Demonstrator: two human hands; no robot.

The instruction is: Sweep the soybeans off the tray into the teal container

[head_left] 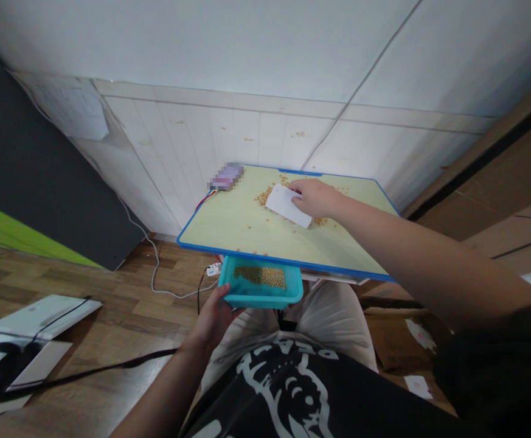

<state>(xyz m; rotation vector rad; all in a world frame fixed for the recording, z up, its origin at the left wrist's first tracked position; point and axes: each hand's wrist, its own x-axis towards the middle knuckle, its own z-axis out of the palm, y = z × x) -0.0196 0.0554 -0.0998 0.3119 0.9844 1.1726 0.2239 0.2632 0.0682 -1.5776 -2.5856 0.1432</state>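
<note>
My right hand (313,196) grips a flat white scraper (288,205) by its upper right side, tilted over the small table (219,225). Loose yellow beans (264,197), perhaps soybeans, lie scattered around the scraper, with some partly hidden behind it and my hand. Below the table's front edge, my left hand (215,313) holds a turquoise plastic basket (260,299) by its left front corner, thumb over the rim. A layer of the same beans (265,277) covers part of the basket's bottom. A few single beans sit on the tabletop near the front edge.
A phone-like object (227,176), blurred out, lies at the table's back left corner with a red cable. Behind the table stands a white wall (192,134). Cardboard boxes (397,344) are at the right. A power strip (214,269) and white cable (156,267) are at the left.
</note>
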